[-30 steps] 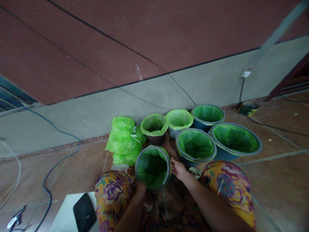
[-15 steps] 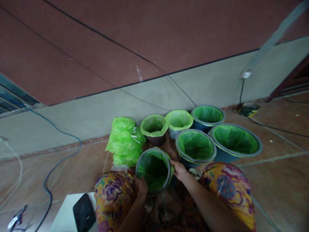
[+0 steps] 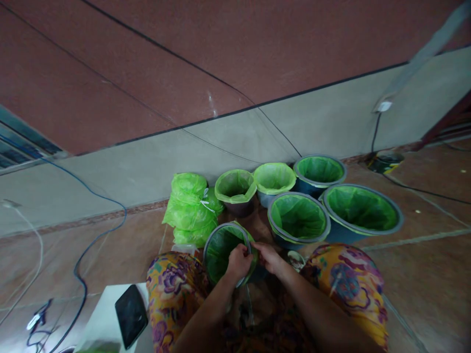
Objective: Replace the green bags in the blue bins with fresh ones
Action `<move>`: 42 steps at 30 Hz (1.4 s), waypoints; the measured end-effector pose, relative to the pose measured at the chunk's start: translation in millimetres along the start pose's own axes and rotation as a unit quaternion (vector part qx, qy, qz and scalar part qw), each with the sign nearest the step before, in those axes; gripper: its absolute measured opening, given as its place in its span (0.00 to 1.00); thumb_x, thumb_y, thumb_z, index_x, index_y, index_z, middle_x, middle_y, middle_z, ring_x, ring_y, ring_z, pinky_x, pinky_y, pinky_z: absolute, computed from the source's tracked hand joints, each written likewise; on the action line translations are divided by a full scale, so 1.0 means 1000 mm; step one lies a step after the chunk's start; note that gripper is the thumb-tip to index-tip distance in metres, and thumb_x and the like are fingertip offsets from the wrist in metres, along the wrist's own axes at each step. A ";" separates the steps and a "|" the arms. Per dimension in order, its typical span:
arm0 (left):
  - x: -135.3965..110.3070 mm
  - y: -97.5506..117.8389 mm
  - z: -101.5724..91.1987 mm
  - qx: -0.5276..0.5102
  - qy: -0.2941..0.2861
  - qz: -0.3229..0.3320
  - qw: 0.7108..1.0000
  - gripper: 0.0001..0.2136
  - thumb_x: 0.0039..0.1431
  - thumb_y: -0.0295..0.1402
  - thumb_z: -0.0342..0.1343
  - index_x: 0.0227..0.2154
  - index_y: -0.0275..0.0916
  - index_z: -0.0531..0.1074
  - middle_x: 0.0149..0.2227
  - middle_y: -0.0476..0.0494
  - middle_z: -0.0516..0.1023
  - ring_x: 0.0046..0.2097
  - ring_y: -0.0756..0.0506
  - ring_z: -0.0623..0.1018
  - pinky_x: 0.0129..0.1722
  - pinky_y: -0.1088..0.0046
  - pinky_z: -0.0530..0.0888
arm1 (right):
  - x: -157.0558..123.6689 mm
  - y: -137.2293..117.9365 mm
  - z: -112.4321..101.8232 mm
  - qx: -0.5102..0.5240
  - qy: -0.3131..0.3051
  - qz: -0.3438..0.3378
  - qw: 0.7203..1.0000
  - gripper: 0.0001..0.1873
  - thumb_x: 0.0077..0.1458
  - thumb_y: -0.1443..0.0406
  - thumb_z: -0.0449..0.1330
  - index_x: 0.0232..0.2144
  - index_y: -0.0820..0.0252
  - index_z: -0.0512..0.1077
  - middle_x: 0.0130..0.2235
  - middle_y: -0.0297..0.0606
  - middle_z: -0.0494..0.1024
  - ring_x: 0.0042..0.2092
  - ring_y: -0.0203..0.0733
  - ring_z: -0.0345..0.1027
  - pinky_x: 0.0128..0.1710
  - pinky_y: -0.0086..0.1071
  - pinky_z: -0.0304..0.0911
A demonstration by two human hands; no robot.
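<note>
Between my knees stands a round bin (image 3: 206,240) with a grey rim, tilted towards me and lined with a green bin liner (image 3: 221,252). My left hand (image 3: 240,260) reaches across the bin's mouth, its fingers closed on the liner at the right side of the rim. Just outside that rim, my right hand (image 3: 266,257) pinches the liner's folded-over edge. The two hands nearly meet there. My fingertips are partly hidden by the hands and the rim.
Several lined bins, including a brown one (image 3: 243,208) and a wide blue one (image 3: 342,235), stand by the wall. Tied green bags (image 3: 191,211) are stacked on their left. A phone (image 3: 131,316) lies on a white surface (image 3: 101,318). A blue cable (image 3: 83,279) crosses the floor.
My left hand has moved from the bin's near left side across its mouth to the right rim. My right hand stays at the right edge, slightly further left.
</note>
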State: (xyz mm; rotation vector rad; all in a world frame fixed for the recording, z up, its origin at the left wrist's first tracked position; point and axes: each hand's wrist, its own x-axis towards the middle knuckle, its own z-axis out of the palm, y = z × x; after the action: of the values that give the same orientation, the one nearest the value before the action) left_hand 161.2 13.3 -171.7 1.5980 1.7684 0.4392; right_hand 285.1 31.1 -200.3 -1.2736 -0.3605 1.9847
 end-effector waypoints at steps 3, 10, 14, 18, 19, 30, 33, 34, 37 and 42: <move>-0.001 0.002 -0.006 0.043 -0.010 0.004 0.999 0.02 0.49 0.27 0.53 0.28 0.37 0.68 0.25 0.48 0.72 0.29 0.49 0.71 0.29 0.75 0.62 | 0.000 0.001 0.000 -0.009 -0.011 -0.003 1.000 0.06 0.47 0.64 0.62 0.26 0.61 0.70 0.21 0.30 0.73 0.20 0.32 0.64 0.22 0.26 0.58; 0.001 0.001 -0.014 0.044 -0.007 0.007 0.999 0.01 0.49 0.27 0.51 0.27 0.37 0.66 0.22 0.49 0.68 0.27 0.49 0.69 0.28 0.74 0.60 | 0.002 0.004 0.001 -0.011 -0.015 -0.008 1.000 0.05 0.46 0.65 0.62 0.27 0.62 0.70 0.21 0.30 0.73 0.21 0.34 0.64 0.23 0.28 0.59; -0.001 -0.005 -0.017 -0.033 -0.010 0.006 0.999 0.02 0.47 0.27 0.53 0.25 0.37 0.64 0.22 0.52 0.67 0.27 0.51 0.69 0.28 0.76 0.61 | 0.002 0.006 0.000 0.003 -0.026 -0.012 1.000 0.07 0.44 0.64 0.62 0.26 0.61 0.69 0.20 0.29 0.72 0.21 0.33 0.64 0.24 0.28 0.60; -0.005 -0.010 -0.018 -0.095 -0.016 0.002 0.995 0.03 0.47 0.27 0.53 0.24 0.37 0.64 0.21 0.55 0.65 0.26 0.53 0.67 0.26 0.77 0.61 | 0.003 0.009 0.000 -0.008 -0.035 -0.021 0.999 0.07 0.42 0.64 0.63 0.24 0.60 0.69 0.19 0.28 0.72 0.21 0.34 0.64 0.24 0.28 0.60; -0.005 -0.011 -0.018 -0.105 -0.022 0.002 0.994 0.03 0.47 0.27 0.53 0.24 0.37 0.63 0.21 0.55 0.64 0.26 0.53 0.66 0.26 0.78 0.61 | 0.003 0.009 0.000 -0.018 -0.033 -0.026 0.999 0.07 0.41 0.65 0.63 0.24 0.60 0.69 0.19 0.29 0.72 0.21 0.34 0.65 0.24 0.28 0.60; -0.007 -0.018 -0.016 -0.355 -0.077 -0.126 0.923 0.09 0.50 0.31 0.47 0.35 0.38 0.68 0.28 0.50 0.70 0.27 0.53 0.71 0.26 0.78 0.67 | -0.003 0.003 0.007 -0.108 0.023 -0.079 0.991 0.10 0.36 0.64 0.65 0.24 0.61 0.69 0.19 0.30 0.73 0.21 0.36 0.66 0.22 0.28 0.58; -0.002 -0.021 -0.012 -0.337 -0.104 -0.110 0.929 0.14 0.48 0.28 0.49 0.40 0.37 0.70 0.28 0.49 0.73 0.26 0.52 0.71 0.27 0.77 0.68 | -0.007 0.001 0.009 -0.115 0.026 -0.077 0.990 0.11 0.35 0.63 0.65 0.23 0.60 0.69 0.18 0.29 0.72 0.20 0.35 0.64 0.20 0.27 0.56; 0.001 -0.021 -0.011 -0.317 -0.113 -0.095 0.937 0.15 0.48 0.27 0.50 0.41 0.36 0.71 0.27 0.49 0.73 0.27 0.52 0.70 0.27 0.77 0.68 | -0.008 0.001 0.010 -0.117 0.029 -0.080 0.989 0.11 0.35 0.63 0.65 0.23 0.60 0.68 0.17 0.28 0.71 0.20 0.34 0.63 0.19 0.26 0.55; 0.009 -0.022 -0.005 -0.254 -0.118 -0.071 0.957 0.13 0.47 0.25 0.50 0.36 0.33 0.75 0.25 0.48 0.74 0.27 0.52 0.70 0.28 0.78 0.68 | -0.008 0.000 0.010 -0.129 0.036 -0.088 0.987 0.09 0.36 0.64 0.64 0.22 0.60 0.69 0.16 0.27 0.69 0.18 0.32 0.61 0.17 0.26 0.52; 0.018 -0.027 0.003 -0.200 -0.085 -0.071 0.974 0.11 0.47 0.24 0.51 0.32 0.31 0.76 0.25 0.47 0.75 0.26 0.51 0.70 0.28 0.77 0.68 | -0.003 0.003 0.006 -0.121 0.032 -0.088 0.988 0.11 0.36 0.63 0.65 0.24 0.60 0.69 0.17 0.27 0.70 0.18 0.33 0.62 0.17 0.26 0.53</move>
State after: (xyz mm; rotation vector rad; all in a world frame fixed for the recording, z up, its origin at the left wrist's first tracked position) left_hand 143.5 25.0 -196.5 1.1835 1.5368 0.5339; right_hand 279.8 27.6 -197.3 -1.3991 -0.6765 1.7875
